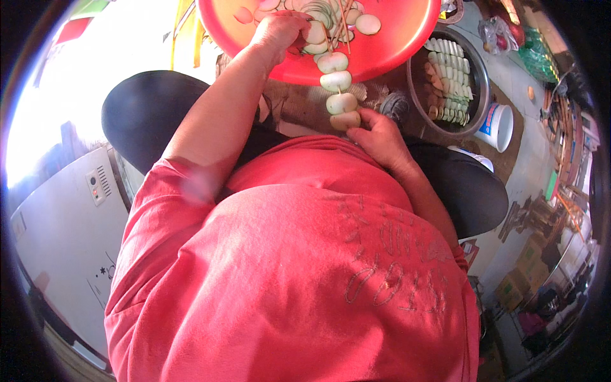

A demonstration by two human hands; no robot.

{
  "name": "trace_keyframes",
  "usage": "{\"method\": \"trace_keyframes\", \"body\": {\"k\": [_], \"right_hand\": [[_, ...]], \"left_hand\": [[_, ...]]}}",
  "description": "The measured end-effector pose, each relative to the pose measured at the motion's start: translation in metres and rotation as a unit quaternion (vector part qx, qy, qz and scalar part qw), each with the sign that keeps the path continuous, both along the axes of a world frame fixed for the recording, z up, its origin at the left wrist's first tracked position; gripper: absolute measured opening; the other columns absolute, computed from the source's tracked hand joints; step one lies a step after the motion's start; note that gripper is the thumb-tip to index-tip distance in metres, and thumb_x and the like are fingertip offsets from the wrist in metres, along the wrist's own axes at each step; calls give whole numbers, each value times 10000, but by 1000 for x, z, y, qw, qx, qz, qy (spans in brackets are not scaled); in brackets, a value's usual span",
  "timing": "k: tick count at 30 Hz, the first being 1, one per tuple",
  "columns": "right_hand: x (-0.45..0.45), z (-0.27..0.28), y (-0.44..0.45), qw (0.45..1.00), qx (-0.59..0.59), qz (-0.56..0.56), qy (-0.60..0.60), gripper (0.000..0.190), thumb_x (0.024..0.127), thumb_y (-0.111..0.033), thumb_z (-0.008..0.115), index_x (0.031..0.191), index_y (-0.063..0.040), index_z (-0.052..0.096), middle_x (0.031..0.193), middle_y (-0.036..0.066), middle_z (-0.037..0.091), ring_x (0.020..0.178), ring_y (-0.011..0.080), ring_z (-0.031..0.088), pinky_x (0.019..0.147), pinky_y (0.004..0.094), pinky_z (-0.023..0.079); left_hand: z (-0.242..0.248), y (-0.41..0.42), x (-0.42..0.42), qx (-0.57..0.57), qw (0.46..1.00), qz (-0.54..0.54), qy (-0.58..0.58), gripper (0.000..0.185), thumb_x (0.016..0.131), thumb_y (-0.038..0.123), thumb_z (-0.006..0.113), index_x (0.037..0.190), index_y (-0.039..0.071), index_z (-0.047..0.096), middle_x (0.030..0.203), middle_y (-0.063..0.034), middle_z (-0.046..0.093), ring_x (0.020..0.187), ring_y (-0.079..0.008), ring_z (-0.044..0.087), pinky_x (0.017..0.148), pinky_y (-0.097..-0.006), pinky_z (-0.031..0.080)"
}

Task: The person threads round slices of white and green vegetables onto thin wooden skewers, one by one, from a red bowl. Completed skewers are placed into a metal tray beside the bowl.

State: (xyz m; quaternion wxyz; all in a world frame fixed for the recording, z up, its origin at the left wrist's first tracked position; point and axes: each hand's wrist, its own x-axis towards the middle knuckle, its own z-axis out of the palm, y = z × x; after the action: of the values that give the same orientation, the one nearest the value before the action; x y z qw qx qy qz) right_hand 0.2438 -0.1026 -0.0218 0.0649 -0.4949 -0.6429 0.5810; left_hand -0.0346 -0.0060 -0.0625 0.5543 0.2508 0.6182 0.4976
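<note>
Pale round vegetable slices with thin green edges are threaded in spaced groups on a thin wooden skewer [340, 89], which runs from the red plastic basin [296, 76] towards my lap. My right hand [382, 136] pinches its near end, beside the lowest slices. Inside the basin, my left hand [281, 31] has its fingers on a loose slice [315, 32] close to the far end of the skewer; whether the slice is on the stick cannot be told. More loose slices [368, 24] and several bare sticks [344, 28] lie in the basin.
To the right, a round metal tray [483, 107] holds several filled skewers [451, 81]. Beside it a white plastic bucket [502, 128] lies tilted. A green net bag [537, 55] is further right. A white appliance [67, 229] stands at the left, behind my bent knee.
</note>
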Motion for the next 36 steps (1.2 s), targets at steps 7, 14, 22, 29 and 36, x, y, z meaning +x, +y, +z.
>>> {"method": "trace_keyframes", "body": {"k": [7,14,22,29,36], "right_hand": [[-2,8,1,1000,-12,6,-10,394,766,-227,613,1092,-11,664,993,215,708,959,324,694,877,393,517],[0,5,1,1000,-16,4,1,407,762,-228,604,1102,-14,666,1005,202,713,965,311,692,886,383,515],[-2,10,2,1000,-23,14,1,402,759,-235,604,1082,-4,670,968,194,717,925,288,692,863,373,519],[1,7,1,999,-33,18,6,399,754,-241,612,1070,-6,671,942,184,717,896,278,692,839,370,522],[0,7,0,1000,-20,18,16,400,757,-243,615,1077,-10,672,948,180,719,901,284,696,846,372,523]], "left_hand": [[8,-2,-8,-11,996,20,-82,123,896,41,591,1005,3,635,781,-85,611,548,-224,606,523,-328,569],[24,-6,-7,18,992,91,-86,98,905,98,591,952,30,645,817,-88,644,652,-203,621,538,-325,525],[54,-15,-7,38,985,84,-148,173,904,119,574,1060,90,642,832,-51,613,742,-191,612,598,-345,526],[64,-14,-13,9,999,-13,-34,144,908,138,606,1009,69,682,851,-53,653,699,-167,611,595,-320,517],[66,-16,0,8,998,-25,55,164,914,112,615,1037,36,692,881,-64,680,765,-166,647,617,-303,535]]}}
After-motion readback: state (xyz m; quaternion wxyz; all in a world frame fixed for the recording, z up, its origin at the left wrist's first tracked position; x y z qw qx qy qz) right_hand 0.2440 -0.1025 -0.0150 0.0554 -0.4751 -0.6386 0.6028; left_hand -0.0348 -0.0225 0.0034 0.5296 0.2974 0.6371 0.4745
